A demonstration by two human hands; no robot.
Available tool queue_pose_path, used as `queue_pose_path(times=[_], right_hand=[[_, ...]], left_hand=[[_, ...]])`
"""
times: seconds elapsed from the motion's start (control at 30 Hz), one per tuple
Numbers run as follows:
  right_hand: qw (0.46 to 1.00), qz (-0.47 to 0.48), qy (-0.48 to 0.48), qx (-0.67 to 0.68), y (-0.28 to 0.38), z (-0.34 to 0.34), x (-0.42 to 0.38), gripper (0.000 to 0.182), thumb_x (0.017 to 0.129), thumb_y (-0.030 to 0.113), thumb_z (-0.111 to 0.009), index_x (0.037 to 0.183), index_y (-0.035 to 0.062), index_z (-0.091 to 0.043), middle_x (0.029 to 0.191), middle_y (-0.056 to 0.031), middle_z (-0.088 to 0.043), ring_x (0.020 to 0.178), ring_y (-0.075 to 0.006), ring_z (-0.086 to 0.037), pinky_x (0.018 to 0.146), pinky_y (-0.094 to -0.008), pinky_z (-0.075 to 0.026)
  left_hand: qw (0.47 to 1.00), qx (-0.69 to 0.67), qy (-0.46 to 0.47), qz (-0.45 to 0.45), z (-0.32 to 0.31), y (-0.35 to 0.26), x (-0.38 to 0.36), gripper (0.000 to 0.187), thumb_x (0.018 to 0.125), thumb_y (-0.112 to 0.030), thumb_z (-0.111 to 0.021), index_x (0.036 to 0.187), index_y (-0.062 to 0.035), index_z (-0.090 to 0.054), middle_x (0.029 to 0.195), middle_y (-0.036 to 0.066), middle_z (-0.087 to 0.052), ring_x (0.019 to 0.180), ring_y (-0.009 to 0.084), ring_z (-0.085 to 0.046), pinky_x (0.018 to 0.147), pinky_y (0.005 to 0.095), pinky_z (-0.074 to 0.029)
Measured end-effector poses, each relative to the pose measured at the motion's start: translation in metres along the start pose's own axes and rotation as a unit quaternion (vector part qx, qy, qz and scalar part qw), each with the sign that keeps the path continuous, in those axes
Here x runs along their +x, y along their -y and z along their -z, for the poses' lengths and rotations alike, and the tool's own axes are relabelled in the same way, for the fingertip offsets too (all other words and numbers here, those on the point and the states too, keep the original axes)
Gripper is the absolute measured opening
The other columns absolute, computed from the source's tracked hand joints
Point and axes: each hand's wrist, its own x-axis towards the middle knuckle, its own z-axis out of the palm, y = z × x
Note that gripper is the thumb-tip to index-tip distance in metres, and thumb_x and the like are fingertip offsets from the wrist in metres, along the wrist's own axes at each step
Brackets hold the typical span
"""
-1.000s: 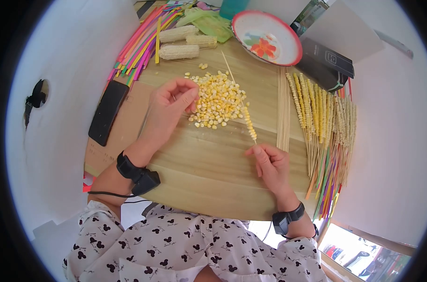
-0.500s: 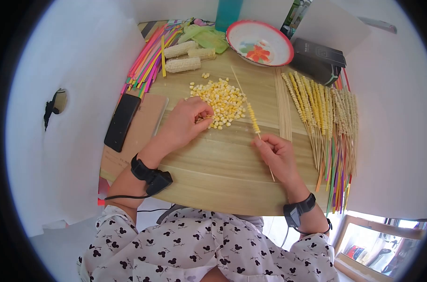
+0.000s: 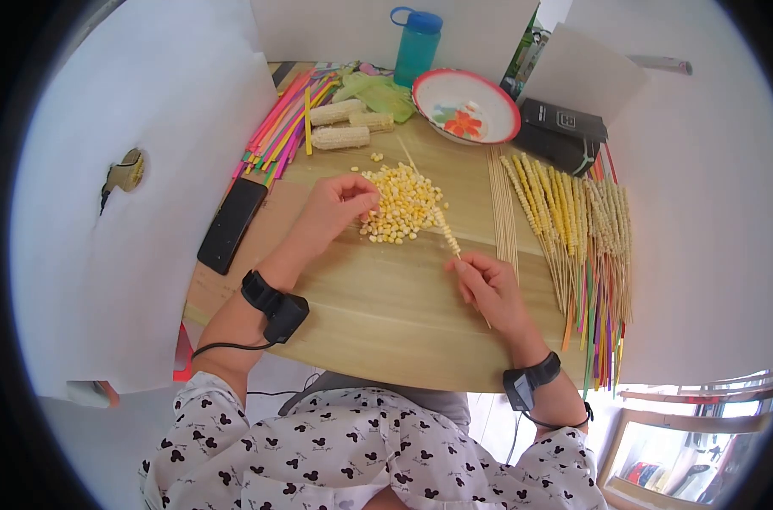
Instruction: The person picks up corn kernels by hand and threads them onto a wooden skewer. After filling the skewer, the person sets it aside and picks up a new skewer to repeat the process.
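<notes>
Head view: we look down at a wooden table (image 3: 386,310), where our right hand (image 3: 492,293) pinches a thin skewer (image 3: 448,234) between thumb and fingers. The skewer slants up and away to the left from that grip, and its bare lower end pokes out beneath the hand, towards us. Just above the fingertips, a short row of pale yellow kernels is threaded close together along it; farther up it crosses in front of a heap of loose kernels (image 3: 401,200), and its upper end is a bare, straw-coloured tip. Our left hand (image 3: 331,208) is at the left edge of the heap, apart from the skewer, its fingers curled in towards the thumb; we cannot tell whether it holds a kernel. The heap itself lies between our two hands, a little farther from us, its kernels mixing cream and bright yellow. To the right of the skewer runs a row of bare sticks (image 3: 500,212), and past them lies a bundle of kernel-covered sticks (image 3: 573,208). Stripped cobs (image 3: 341,138) lie beyond the heap, near a red-rimmed bowl (image 3: 454,89).
</notes>
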Motion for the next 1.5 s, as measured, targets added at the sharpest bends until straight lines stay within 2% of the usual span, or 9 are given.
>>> queue_pose_path(times=[0.03,0.1,0.13,0.2,0.5,0.73,1.0,1.1,1.5], right_hand=[[1.000,0.005,0.003,-0.002,0.001,0.000,-0.001,0.020,0.096,0.019,-0.052,0.096,0.0018,-0.063,0.058,0.0090,-0.043,0.051,0.0004,-0.035,0.045,-0.0182,-0.025],[1.000,0.014,0.008,-0.010,0.002,-0.002,-0.002,0.020,0.096,0.018,-0.052,0.093,0.0018,-0.063,0.058,0.0092,-0.042,0.051,0.0006,-0.034,0.045,-0.0182,-0.024],[1.000,0.021,0.015,-0.011,0.004,-0.003,-0.002,0.020,0.096,0.018,-0.052,0.093,0.0018,-0.063,0.058,0.0092,-0.042,0.051,0.0006,-0.034,0.045,-0.0182,-0.024],[1.000,0.003,0.015,-0.007,0.005,-0.004,-0.004,0.020,0.095,0.018,-0.053,0.089,0.0021,-0.064,0.057,0.0091,-0.042,0.051,0.0005,-0.034,0.045,-0.0186,-0.024],[0.998,0.017,0.048,-0.023,0.006,-0.006,-0.008,0.021,0.095,0.018,-0.053,0.086,0.0022,-0.063,0.055,0.0093,-0.040,0.051,0.0005,-0.032,0.044,-0.0193,-0.024],[0.997,0.025,0.065,-0.045,0.001,-0.008,-0.006,0.022,0.096,0.017,-0.052,0.085,0.0019,-0.063,0.055,0.0089,-0.039,0.050,-0.0001,-0.032,0.044,-0.0200,-0.025],[0.997,0.031,0.057,-0.051,0.004,-0.012,-0.006,0.029,0.097,0.024,-0.050,0.087,0.0024,-0.066,0.050,0.0069,-0.038,0.045,-0.0016,-0.033,0.042,-0.0205,-0.022],[0.997,0.024,0.064,-0.047,0.003,-0.011,-0.006,0.023,0.096,0.019,-0.051,0.085,0.0019,-0.063,0.054,0.0083,-0.038,0.050,-0.0006,-0.031,0.044,-0.0203,-0.025],[0.996,0.019,0.069,-0.055,0.001,-0.009,-0.004,0.025,0.097,0.020,-0.050,0.086,0.0022,-0.063,0.053,0.0086,-0.035,0.049,-0.0011,-0.029,0.043,-0.0212,-0.023]], left_hand=[[1.000,0.002,-0.004,-0.005,0.004,0.002,0.003,0.010,0.086,-0.012,-0.064,0.090,-0.0026,-0.063,0.084,0.005,-0.065,0.070,0.0096,-0.057,0.061,0.0220,-0.045],[0.970,-0.232,-0.038,0.054,0.013,0.009,0.007,0.011,0.086,-0.010,-0.064,0.094,-0.0030,-0.062,0.087,0.009,-0.065,0.072,0.0109,-0.059,0.065,0.0232,-0.049],[0.971,-0.230,-0.045,0.047,0.017,0.011,0.009,0.011,0.086,-0.010,-0.064,0.094,-0.0030,-0.062,0.087,0.009,-0.065,0.072,0.0109,-0.059,0.065,0.0232,-0.049],[0.925,-0.372,-0.049,0.056,0.022,0.015,0.012,0.014,0.086,-0.010,-0.063,0.098,-0.0026,-0.061,0.090,0.010,-0.064,0.074,0.0127,-0.060,0.070,0.0268,-0.051],[0.857,-0.511,-0.055,0.045,0.033,0.026,0.019,0.013,0.088,-0.010,-0.060,0.096,0.0001,-0.059,0.094,0.012,-0.063,0.078,0.0145,-0.058,0.075,0.0294,-0.051],[0.850,-0.523,-0.053,0.032,0.032,0.026,0.018,0.013,0.089,-0.011,-0.059,0.096,0.0000,-0.059,0.095,0.011,-0.063,0.078,0.0136,-0.058,0.076,0.0287,-0.050],[0.874,-0.485,-0.038,0.014,0.030,0.023,0.016,0.016,0.090,-0.013,-0.059,0.100,-0.0013,-0.060,0.098,0.010,-0.063,0.080,0.0128,-0.058,0.077,0.0298,-0.051],[0.868,-0.494,-0.044,0.009,0.027,0.018,0.013,0.015,0.087,-0.009,-0.060,0.100,-0.0018,-0.059,0.098,0.013,-0.064,0.079,0.0151,-0.061,0.075,0.0297,-0.053],[0.869,-0.493,-0.041,0.014,0.027,0.021,0.014,0.013,0.087,-0.008,-0.060,0.098,-0.0018,-0.061,0.099,0.015,-0.065,0.079,0.0159,-0.063,0.075,0.0297,-0.053]])
